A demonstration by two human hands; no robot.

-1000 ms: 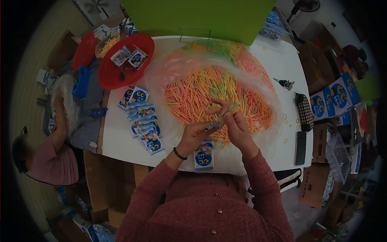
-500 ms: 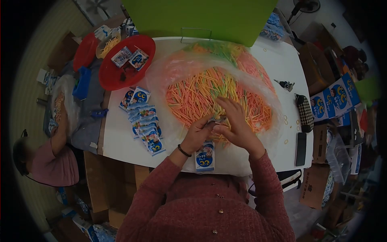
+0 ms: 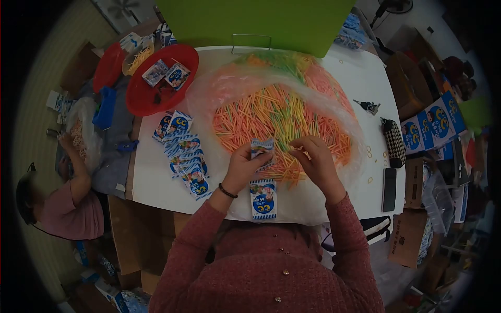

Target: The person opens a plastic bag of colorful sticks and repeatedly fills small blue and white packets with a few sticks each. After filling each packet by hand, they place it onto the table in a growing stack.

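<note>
My left hand (image 3: 243, 168) is closed on a small blue-and-white packet (image 3: 262, 147), which it holds up over the near side of a big clear plastic bag (image 3: 207, 107). Thin pink, orange, yellow and green sticks (image 3: 266, 116) fill the bag's open mouth. To the right of the packet, apart from it, my right hand (image 3: 322, 163) has its thumb and fingertips pinched together above the sticks; whatever is between them is too small to make out. Another packet (image 3: 263, 200) lies flat below my left hand, near the table's front edge.
Overlapping packets (image 3: 188, 161) lie left of the bag. Beyond them a red basin (image 3: 136, 99) holds boxes. Keys (image 3: 369, 107), a checkered pouch (image 3: 392, 143) and a phone (image 3: 389, 190) lie on the right. A green board (image 3: 250, 26) stands behind. A co-worker (image 3: 73, 203) is at the left.
My hands have drawn apart. The left now holds the packet upright in view, and the right has moved right, its spread fingers closing to a pinch. The co-worker's arm has shifted.
</note>
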